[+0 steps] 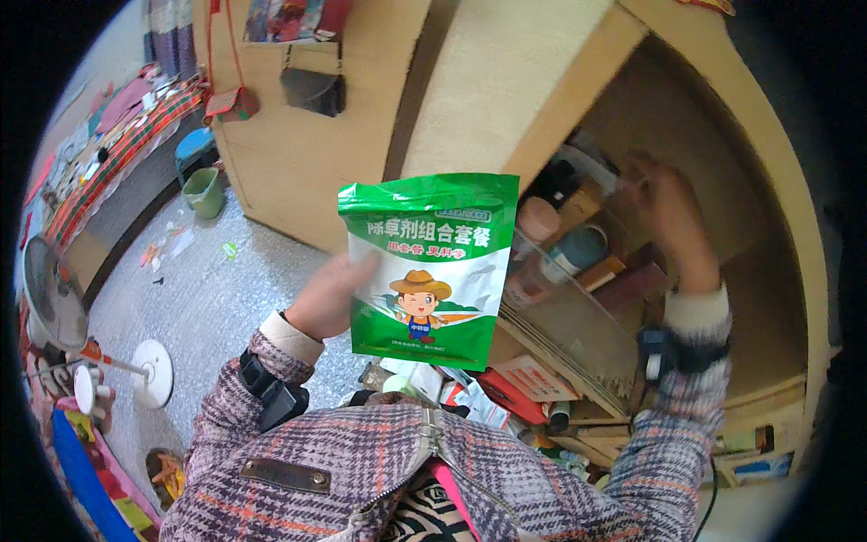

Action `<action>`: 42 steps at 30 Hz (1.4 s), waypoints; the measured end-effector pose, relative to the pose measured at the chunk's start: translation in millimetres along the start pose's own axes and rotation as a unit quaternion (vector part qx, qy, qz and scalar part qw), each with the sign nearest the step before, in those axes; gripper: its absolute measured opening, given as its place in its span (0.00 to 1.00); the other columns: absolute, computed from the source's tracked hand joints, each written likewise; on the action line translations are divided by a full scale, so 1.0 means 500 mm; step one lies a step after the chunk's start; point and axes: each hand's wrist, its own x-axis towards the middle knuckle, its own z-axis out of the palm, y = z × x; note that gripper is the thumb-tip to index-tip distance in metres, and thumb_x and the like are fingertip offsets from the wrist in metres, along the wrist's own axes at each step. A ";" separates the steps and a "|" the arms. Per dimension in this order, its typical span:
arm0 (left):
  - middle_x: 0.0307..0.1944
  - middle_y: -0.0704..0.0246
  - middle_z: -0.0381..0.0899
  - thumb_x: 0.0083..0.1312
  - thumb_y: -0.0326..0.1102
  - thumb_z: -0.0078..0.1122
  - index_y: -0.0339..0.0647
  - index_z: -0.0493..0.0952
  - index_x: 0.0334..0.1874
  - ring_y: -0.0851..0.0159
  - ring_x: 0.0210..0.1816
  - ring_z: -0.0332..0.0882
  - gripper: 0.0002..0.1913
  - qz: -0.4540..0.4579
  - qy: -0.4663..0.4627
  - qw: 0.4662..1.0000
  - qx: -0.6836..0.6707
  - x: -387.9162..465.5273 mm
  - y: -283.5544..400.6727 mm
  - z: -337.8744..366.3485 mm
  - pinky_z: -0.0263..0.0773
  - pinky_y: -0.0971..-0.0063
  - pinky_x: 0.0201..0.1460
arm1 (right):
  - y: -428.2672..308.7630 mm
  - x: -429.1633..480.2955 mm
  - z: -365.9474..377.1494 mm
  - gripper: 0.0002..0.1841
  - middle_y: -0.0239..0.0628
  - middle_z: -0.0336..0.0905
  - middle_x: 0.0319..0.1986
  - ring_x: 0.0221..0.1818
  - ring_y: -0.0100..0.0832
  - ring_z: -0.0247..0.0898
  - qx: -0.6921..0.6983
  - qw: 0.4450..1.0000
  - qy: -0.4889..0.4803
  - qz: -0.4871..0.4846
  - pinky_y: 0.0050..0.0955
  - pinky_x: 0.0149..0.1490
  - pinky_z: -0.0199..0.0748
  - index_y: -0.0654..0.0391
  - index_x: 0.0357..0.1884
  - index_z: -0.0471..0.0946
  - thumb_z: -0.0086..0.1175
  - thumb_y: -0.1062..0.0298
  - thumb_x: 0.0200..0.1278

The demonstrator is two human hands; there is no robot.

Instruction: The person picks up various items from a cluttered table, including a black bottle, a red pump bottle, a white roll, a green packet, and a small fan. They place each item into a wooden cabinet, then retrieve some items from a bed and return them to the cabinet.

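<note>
My left hand [332, 295] grips a green and white foil pouch [433, 305] by its left edge. The pouch is held upright before me; it bears writing and a cartoon figure in a straw hat. Inside the open wooden cabinet [576, 81], my right hand [660, 196] is raised over a crowded shelf. It is blurred and in shade, so whether its fingers hold anything is unclear. Below and left of it are a round pinkish item [538, 218], a jar with a dark round top [584, 247] and several small boxes. A clear pane [576, 318] fronts this shelf.
Papers and a red folder [508, 393] crowd a lower shelf. On the left, a white pedestal fan [152, 372] stands on the speckled floor near a green bin [203, 193] and blue stool [195, 146]. Two bags, one black [313, 91], hang on the wooden panel.
</note>
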 end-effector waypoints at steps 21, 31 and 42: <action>0.61 0.60 0.74 0.74 0.42 0.48 0.34 0.65 0.65 0.63 0.58 0.76 0.23 -0.141 -0.221 0.964 0.048 0.136 -0.187 0.400 0.71 0.68 0.62 | -0.203 -0.555 -0.059 0.16 0.34 0.81 0.46 0.45 0.23 0.76 0.680 0.619 0.033 0.392 0.25 0.51 0.74 0.63 0.53 0.76 0.56 0.66 0.68; 0.53 0.64 0.81 0.73 0.33 0.50 0.35 0.74 0.55 0.66 0.50 0.81 0.13 -0.160 -0.250 0.951 0.088 0.182 -0.207 0.420 0.76 0.73 0.55 | -0.211 -0.593 -0.056 0.18 0.38 0.79 0.50 0.49 0.27 0.76 0.708 0.567 0.067 0.415 0.28 0.54 0.75 0.63 0.57 0.73 0.57 0.70 0.66; 0.59 0.63 0.76 0.76 0.42 0.44 0.37 0.70 0.60 0.65 0.58 0.75 0.18 -0.174 -0.277 0.945 0.004 0.193 -0.221 0.400 0.70 0.69 0.64 | -0.209 -0.615 -0.027 0.20 0.41 0.77 0.54 0.54 0.32 0.74 0.756 0.486 0.061 0.434 0.32 0.59 0.72 0.63 0.59 0.72 0.57 0.73 0.65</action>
